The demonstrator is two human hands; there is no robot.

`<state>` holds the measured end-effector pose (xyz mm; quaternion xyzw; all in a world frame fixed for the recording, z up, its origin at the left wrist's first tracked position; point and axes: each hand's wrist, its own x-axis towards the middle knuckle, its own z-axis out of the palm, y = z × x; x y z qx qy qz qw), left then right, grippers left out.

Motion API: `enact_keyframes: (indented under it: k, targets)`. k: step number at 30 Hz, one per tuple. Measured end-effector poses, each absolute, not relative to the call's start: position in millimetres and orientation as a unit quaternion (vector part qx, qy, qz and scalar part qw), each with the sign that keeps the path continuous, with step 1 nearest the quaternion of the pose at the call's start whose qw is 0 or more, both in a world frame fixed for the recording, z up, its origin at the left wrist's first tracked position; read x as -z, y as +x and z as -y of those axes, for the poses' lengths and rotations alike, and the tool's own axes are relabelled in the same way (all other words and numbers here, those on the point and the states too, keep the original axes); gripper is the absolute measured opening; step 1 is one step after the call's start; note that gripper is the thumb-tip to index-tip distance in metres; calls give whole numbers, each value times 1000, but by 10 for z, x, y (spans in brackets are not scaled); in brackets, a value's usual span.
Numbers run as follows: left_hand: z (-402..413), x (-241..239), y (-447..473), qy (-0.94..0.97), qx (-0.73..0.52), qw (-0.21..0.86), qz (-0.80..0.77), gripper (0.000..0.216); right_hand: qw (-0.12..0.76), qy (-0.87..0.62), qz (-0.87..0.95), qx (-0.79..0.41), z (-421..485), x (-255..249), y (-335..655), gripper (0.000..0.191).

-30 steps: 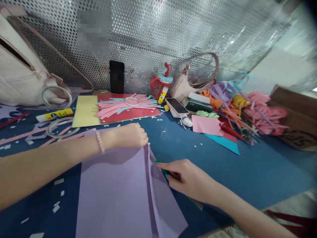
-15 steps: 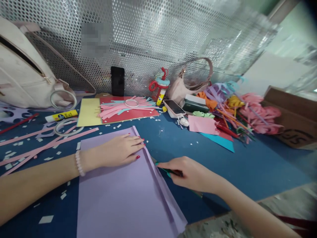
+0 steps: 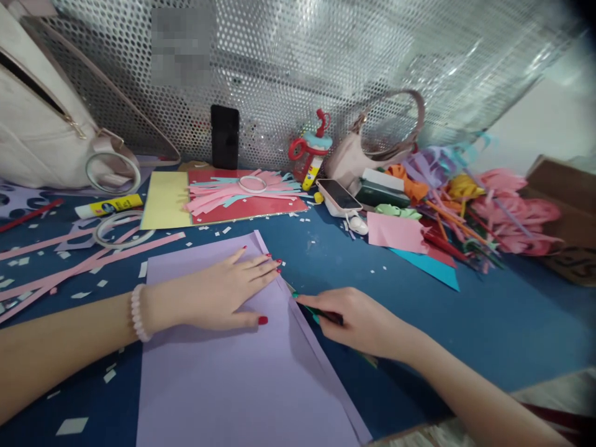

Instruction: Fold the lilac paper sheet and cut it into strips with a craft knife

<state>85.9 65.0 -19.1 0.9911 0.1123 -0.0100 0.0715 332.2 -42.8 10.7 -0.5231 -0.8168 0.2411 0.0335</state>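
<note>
Head view showed the left grip [image 3: 218,298] spread flat and released, pressing on the purple sheet [image 3: 242,385]. The sheet lay on the blue tabletop [image 3: 488,323] under that grip and ran down to the near edge. The right grip [image 3: 361,323] was clenched around a thin green tool [image 3: 311,310]. The tool's tip touched the right border of the sheet, just beside the left grip's fingertips [image 3: 274,264]. I could not tell what kind of tool it was.

I judged the danger was there: if the tool slid toward the left grip, it might catch a finger. If the flat palm eased, the sheet might shift or crease.

To the right of the right grip the tabletop was bare. Beyond it lay a pink sheet [image 3: 395,233] and a phone [image 3: 342,195]. The front edge of the tabletop was near the right forearm.
</note>
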Motion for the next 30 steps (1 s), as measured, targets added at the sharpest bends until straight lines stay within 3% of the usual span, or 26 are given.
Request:
enact_keyframes:
  k: [7, 30]
  targets:
    - [-735, 209, 797, 996, 1, 71, -59, 69, 33, -519, 810, -270, 434, -158, 3299, 53]
    - [-712, 175, 793, 991, -14, 97, -96, 65, 23, -553, 774, -309, 297, -121, 3333, 57]
